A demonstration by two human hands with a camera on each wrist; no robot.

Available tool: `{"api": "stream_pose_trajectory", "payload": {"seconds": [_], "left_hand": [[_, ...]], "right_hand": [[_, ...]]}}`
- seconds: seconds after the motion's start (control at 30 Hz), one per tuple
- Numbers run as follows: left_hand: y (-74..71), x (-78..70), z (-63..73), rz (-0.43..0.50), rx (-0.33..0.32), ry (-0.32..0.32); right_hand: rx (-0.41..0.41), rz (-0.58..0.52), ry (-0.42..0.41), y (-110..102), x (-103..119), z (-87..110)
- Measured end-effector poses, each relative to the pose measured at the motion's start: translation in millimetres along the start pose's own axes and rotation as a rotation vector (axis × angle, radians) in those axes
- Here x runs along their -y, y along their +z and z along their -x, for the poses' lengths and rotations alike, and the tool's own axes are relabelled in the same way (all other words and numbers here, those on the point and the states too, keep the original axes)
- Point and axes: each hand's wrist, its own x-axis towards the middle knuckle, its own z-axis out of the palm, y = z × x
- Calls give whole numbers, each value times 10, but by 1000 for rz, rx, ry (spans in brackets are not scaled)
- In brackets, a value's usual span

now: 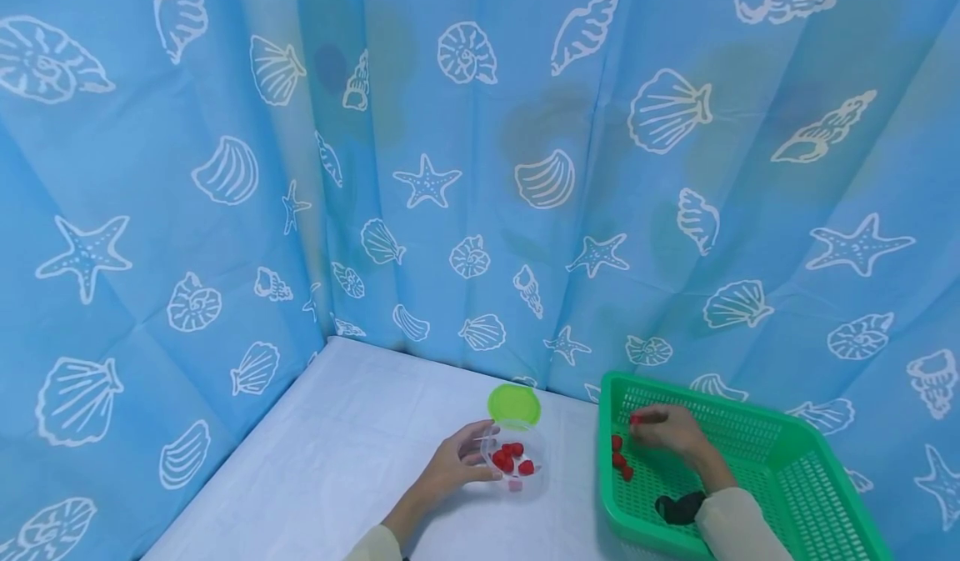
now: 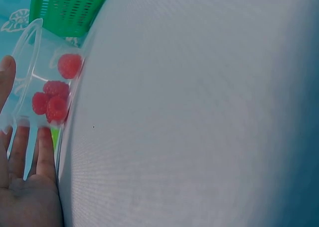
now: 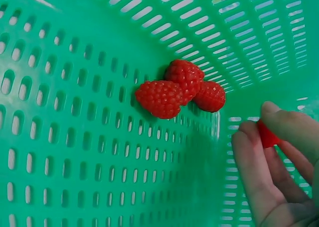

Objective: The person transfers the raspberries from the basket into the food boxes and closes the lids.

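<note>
In the green basket [image 1: 611, 494], my right hand [image 1: 670, 429] pinches a red raspberry [image 3: 267, 134] between thumb and fingers. Three other raspberries [image 3: 164, 98] lie together in the basket, by its left wall in the head view. My left hand [image 1: 455, 458] is at the left side of a clear plastic tub [image 1: 534, 484] on the table, its fingers fairly straight with the tips at the tub's wall. Several raspberries [image 2: 56, 100] sit at the bottom of that tub.
A lime-green round lid [image 1: 514, 405] lies just behind the tub on the white table [image 1: 315, 461]. Blue curtains [image 1: 465, 211] with white shell prints stand behind the table and along its left side. A small pink patch [image 1: 515, 485] shows at the tub's front.
</note>
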Motion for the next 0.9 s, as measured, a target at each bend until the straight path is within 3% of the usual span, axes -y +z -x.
{"api": "stream_pose_trajectory", "payload": {"seconds": [0.33,0.9], "left_hand": [[4,-13,2,-8,2,14],[16,-26,14,-20,-6,17]], "right_hand": [[-147,188,-123,24,96,-24],[-217,219,-313,19,316,40]]}}
